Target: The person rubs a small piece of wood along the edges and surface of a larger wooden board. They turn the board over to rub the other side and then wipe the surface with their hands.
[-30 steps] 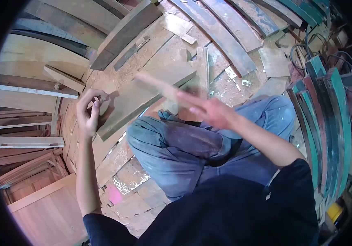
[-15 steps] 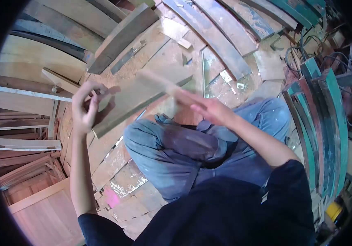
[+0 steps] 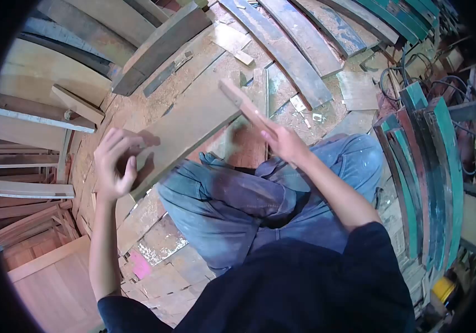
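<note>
A thick wooden plank (image 3: 188,125) lies slantwise in front of my crossed legs. My left hand (image 3: 117,161) is over its near left end, fingers loosely curled and thumb apart, with nothing showing between them. In my closed right hand (image 3: 288,144) is a flat, narrow wooden stick (image 3: 243,102), gripped at its lower end. The stick points up and left, and its far part overlaps the plank's right end in this view. Below that end, a wooden block (image 3: 227,141) stands partly hidden by the plank.
Curved wooden beams (image 3: 282,55) lie at the back. Green-edged curved pieces (image 3: 443,183) stand at the right, with black cables (image 3: 415,69) behind them. Wooden panels (image 3: 54,277) and frames lean at the left. Sawdust and scraps (image 3: 232,41) cover the floor.
The stick was blurred by motion and now appears sharp, tilted more upright, with my right hand slightly further left. My left hand's fingers and thumb have spread further apart.
</note>
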A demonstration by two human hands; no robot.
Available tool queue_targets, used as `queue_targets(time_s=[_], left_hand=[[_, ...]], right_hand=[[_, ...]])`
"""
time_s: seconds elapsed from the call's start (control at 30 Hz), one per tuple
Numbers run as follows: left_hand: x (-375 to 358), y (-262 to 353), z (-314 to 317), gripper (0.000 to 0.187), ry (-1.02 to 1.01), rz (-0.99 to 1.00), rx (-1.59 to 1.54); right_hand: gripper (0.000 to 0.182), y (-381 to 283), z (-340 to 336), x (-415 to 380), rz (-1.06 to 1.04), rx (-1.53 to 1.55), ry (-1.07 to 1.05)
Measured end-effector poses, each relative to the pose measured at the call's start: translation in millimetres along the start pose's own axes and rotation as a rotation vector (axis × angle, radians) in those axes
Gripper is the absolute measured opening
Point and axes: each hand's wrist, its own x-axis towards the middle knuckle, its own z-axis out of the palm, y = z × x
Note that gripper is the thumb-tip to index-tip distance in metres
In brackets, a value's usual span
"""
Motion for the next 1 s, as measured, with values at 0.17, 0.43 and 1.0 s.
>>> queue_targets(time_s=[0.17,0.43,1.0], left_hand=[[11.0,12.6,-3.3,0.041,-0.020,0.120,0.145],[20.9,24.6,-3.2,0.044,-0.003,0.253,0.190],[94.3,95.9,-9.3,0.051,-0.079,0.422,0.284]], right_hand=[[0.060,-65.8,13.5,-41.8,-0.378,0.206,-0.138],[0.057,7.4,22.4,-13.4,-0.004,0.061,0.119],[0.055,8.6,41.2,-31.5,-0.222,0.336,0.197]])
